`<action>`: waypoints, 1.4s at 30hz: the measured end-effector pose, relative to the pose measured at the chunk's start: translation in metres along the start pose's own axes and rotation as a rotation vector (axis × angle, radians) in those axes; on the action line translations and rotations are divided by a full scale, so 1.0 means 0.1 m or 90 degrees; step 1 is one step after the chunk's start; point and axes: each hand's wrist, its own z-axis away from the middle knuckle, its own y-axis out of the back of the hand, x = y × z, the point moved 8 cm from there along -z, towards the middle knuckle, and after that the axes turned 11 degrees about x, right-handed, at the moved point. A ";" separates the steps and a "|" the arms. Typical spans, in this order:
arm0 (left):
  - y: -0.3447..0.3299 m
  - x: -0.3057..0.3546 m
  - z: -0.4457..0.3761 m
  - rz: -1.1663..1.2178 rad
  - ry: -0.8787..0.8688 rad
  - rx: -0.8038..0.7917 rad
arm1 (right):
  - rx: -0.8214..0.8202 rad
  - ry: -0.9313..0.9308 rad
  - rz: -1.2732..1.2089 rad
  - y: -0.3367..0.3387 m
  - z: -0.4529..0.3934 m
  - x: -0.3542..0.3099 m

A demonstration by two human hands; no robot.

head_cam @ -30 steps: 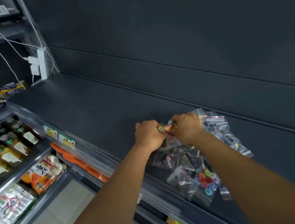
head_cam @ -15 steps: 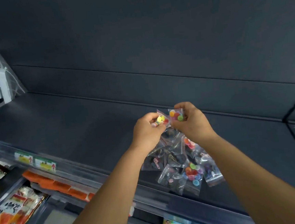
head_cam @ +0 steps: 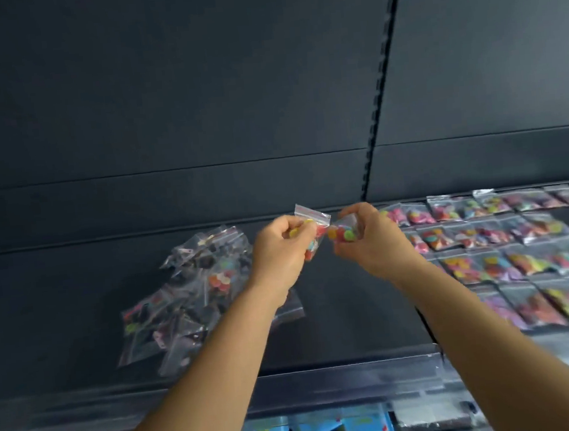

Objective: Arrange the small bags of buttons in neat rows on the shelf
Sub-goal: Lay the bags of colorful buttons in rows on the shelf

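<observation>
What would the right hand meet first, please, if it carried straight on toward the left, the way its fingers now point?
Probably the left hand and its bag: the right hand, holding another bag, faces it across a small gap, though depth is unclear.

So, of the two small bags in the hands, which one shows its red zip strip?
The bag in the left hand: its red-striped top stands up above the fingers. The right hand covers most of the other bag.

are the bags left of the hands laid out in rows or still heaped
Heaped: the pile of bags overlaps at odd angles, unlike the rows of bags at right.
</observation>
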 end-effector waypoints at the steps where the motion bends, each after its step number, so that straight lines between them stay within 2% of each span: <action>1: -0.22 0.06 0.07 0.005 -0.001 -0.038 | -0.010 0.006 0.010 0.15 0.01 0.09; 4: -0.88 0.20 0.32 -0.007 -0.014 -0.117 | -0.028 0.020 0.018 0.60 0.01 0.36; 8: -1.62 0.33 0.59 0.010 -0.001 -0.111 | 0.005 -0.041 -0.093 1.30 -0.03 0.84; 14: -2.57 0.42 0.90 -0.024 0.011 -0.115 | 0.073 -0.176 -0.356 2.17 -0.08 1.56; 17: -2.95 0.46 1.02 -0.033 0.007 -0.136 | 0.113 -0.190 -0.391 2.46 -0.12 1.80; 22: -3.37 0.44 1.02 -0.049 0.010 -0.151 | 0.161 -0.262 -0.320 2.72 -0.16 2.19; 29: -3.84 0.44 0.87 -0.070 0.004 -0.188 | 0.245 -0.264 -0.248 3.09 -0.26 2.42; 35: -4.13 0.45 0.75 -0.102 -0.033 -0.155 | 0.320 -0.264 -0.139 3.49 -0.38 2.81; 38: -4.34 0.42 0.71 -0.147 -0.057 -0.146 | 0.317 -0.263 -0.084 3.66 -0.48 3.03; 42: -4.72 0.35 0.73 -0.225 -0.079 -0.134 | 0.259 -0.260 -0.016 3.79 -0.67 3.31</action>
